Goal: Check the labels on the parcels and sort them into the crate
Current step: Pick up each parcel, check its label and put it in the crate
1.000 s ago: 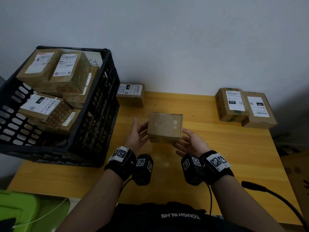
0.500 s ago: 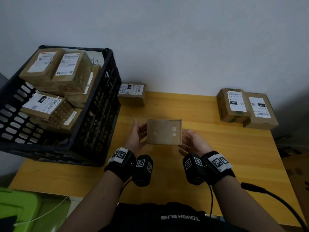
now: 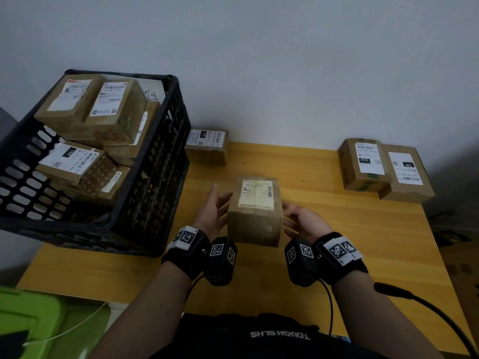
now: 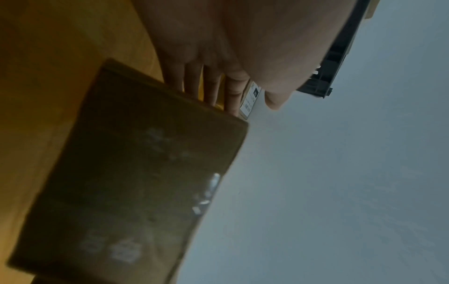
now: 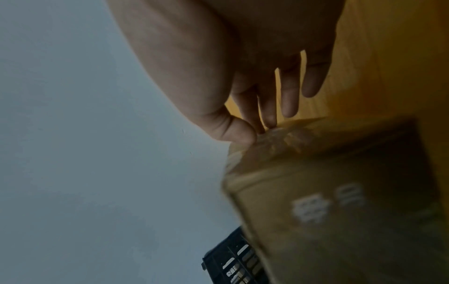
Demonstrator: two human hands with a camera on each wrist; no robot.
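I hold a brown cardboard parcel (image 3: 255, 224) just above the wooden table (image 3: 350, 234), between both hands. Its white label (image 3: 256, 195) faces up. My left hand (image 3: 215, 206) presses straight fingers (image 4: 211, 88) against the parcel's (image 4: 133, 173) left side. On the opposite side my right hand (image 3: 298, 218) touches the parcel (image 5: 340, 201) with thumb and outstretched fingers (image 5: 267, 107) at an upper corner. The black plastic crate (image 3: 166, 164) stands tilted at the left and holds several labelled parcels (image 3: 114, 110).
One labelled parcel (image 3: 207, 146) lies by the wall beside the crate. Two more parcels (image 3: 365, 164) (image 3: 407, 174) sit at the table's far right. A green bin (image 3: 31, 322) is below the table's left front; a black cable (image 3: 414, 301) arcs at the right front.
The parcel has been turned over between my hands: its plain printed face showed before, and now the white label faces up. Both hands stay at its sides.
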